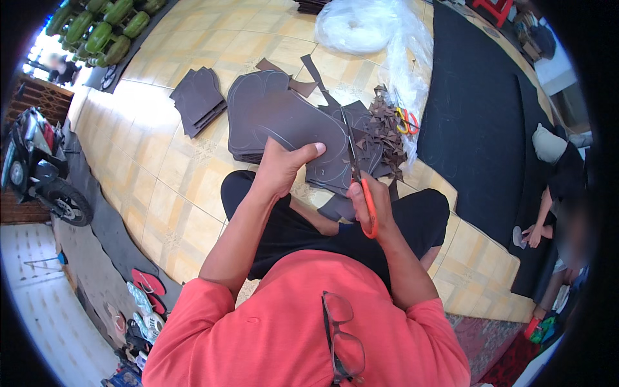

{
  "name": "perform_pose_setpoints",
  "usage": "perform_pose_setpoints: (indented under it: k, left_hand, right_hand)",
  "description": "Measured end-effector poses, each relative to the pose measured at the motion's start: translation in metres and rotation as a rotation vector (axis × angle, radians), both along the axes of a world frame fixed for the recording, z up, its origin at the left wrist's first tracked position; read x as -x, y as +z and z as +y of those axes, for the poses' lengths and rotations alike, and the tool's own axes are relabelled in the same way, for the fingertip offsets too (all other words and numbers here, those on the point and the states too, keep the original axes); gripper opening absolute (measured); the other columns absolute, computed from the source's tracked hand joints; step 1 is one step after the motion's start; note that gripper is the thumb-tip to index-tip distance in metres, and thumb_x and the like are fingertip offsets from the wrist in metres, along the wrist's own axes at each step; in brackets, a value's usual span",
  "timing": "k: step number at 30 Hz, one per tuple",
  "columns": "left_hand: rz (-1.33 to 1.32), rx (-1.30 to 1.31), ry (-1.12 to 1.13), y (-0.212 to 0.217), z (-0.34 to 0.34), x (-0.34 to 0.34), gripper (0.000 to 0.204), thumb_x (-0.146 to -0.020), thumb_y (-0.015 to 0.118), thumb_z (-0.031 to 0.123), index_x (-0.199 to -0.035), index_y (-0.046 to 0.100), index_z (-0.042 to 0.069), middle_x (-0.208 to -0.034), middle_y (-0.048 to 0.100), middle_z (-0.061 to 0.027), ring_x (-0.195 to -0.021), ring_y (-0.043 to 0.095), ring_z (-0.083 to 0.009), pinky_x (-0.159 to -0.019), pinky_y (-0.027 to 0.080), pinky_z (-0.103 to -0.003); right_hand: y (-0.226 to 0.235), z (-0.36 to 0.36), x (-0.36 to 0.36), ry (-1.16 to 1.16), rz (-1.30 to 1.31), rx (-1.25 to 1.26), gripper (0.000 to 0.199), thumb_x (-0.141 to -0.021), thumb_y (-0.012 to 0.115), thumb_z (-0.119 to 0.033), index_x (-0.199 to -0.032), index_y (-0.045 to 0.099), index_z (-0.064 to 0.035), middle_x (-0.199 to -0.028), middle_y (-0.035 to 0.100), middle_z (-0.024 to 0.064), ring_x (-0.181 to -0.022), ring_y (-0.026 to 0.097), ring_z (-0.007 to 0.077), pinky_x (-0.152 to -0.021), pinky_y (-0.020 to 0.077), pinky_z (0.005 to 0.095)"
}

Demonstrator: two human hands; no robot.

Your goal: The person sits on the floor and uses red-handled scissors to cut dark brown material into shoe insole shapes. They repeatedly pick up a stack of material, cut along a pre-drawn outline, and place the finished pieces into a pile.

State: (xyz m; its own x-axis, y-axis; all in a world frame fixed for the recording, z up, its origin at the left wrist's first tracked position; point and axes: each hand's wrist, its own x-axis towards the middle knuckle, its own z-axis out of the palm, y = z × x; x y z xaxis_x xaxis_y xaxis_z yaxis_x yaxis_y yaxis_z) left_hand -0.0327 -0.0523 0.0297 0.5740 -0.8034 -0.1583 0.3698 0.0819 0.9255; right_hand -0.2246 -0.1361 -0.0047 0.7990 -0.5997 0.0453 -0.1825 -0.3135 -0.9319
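My left hand (282, 166) grips a brown sheet (287, 116) of leather-like material, its thumb on top and its fingers hidden beneath. Pale curved outlines are drawn on the sheet. In my right hand (382, 201) is a pair of scissors (370, 216) with orange handles. Their metal blades point away from me along the sheet's right edge; how far apart they stand is hard to make out. More marked brown pieces (322, 174) lie on the floor under and beside the held sheet, in front of my crossed legs.
Left of the sheet sits a stack of cut brown pieces (198, 98). Small offcuts (390, 145) are heaped at right, beside scissors with yellow and red handles (406, 121). Beyond lies clear plastic wrap (354, 27). A black sheet (474, 97) covers the right floor, near another person (561, 174).
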Motion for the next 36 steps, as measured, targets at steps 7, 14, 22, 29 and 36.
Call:
perform_pose_setpoints:
  k: [7, 14, 22, 29, 36]
  left_hand:
    - [-0.212, -0.143, -0.182, 0.011, 0.005, -0.009, 0.052, -0.073, 0.074, -0.001, -0.121, 0.053, -0.002, -0.108, 0.062, -0.0082, -0.102, 0.06, -0.0185, -0.089, 0.049, -0.032]
    - [-0.232, -0.148, -0.246, 0.0, 0.007, -0.016, 0.056, -0.072, 0.076, 0.001, -0.123, 0.054, 0.0, -0.113, 0.061, -0.008, -0.106, 0.058, -0.0182, -0.092, 0.048, -0.033]
    - [0.083, 0.078, 0.031, -0.014, 0.009, -0.004, 0.053, -0.089, 0.07, 0.017, -0.133, 0.044, 0.003, -0.126, 0.052, -0.0109, -0.112, 0.055, -0.0191, -0.093, 0.048, -0.034]
    - [-0.002, -0.001, 0.042, 0.01, 0.01, -0.022, 0.035, -0.095, 0.058, 0.016, -0.125, 0.052, -0.002, -0.109, 0.062, -0.0101, -0.096, 0.061, -0.0165, -0.081, 0.052, -0.029]
    - [-0.002, -0.036, -0.136, 0.008, 0.016, -0.002, 0.038, -0.095, 0.058, 0.015, -0.128, 0.051, -0.003, -0.113, 0.062, -0.0105, -0.099, 0.059, -0.0142, -0.085, 0.05, -0.028]
  right_hand:
    - [-0.004, 0.0, -0.006, -0.074, -0.165, 0.108, 0.032, -0.095, 0.057, -0.028, -0.078, 0.051, -0.0012, -0.057, 0.047, 0.0107, -0.051, 0.047, 0.0229, -0.054, 0.0396, 0.0354]
    - [-0.017, -0.004, 0.014, -0.065, 0.016, -0.343, 0.029, -0.096, 0.057, -0.028, -0.081, 0.054, -0.003, -0.059, 0.05, 0.0029, -0.052, 0.05, 0.0112, -0.05, 0.0396, 0.0282]
    - [-0.011, 0.016, -0.004, -0.157, -0.189, -0.674, 0.015, -0.089, 0.061, -0.015, -0.091, 0.051, -0.0031, -0.066, 0.052, 0.0014, -0.055, 0.053, 0.0086, -0.05, 0.0425, 0.0244]
    - [-0.021, 0.006, -0.002, -0.12, -0.061, -0.191, 0.019, -0.094, 0.059, -0.02, -0.093, 0.053, -0.0023, -0.069, 0.058, 0.0088, -0.06, 0.058, 0.0178, -0.057, 0.0456, 0.032]
    - [-0.004, -0.008, -0.011, -0.12, -0.087, 0.096, 0.021, -0.093, 0.06, -0.019, -0.093, 0.051, 0.0003, -0.077, 0.06, 0.0182, -0.07, 0.062, 0.0346, -0.065, 0.0481, 0.0397]
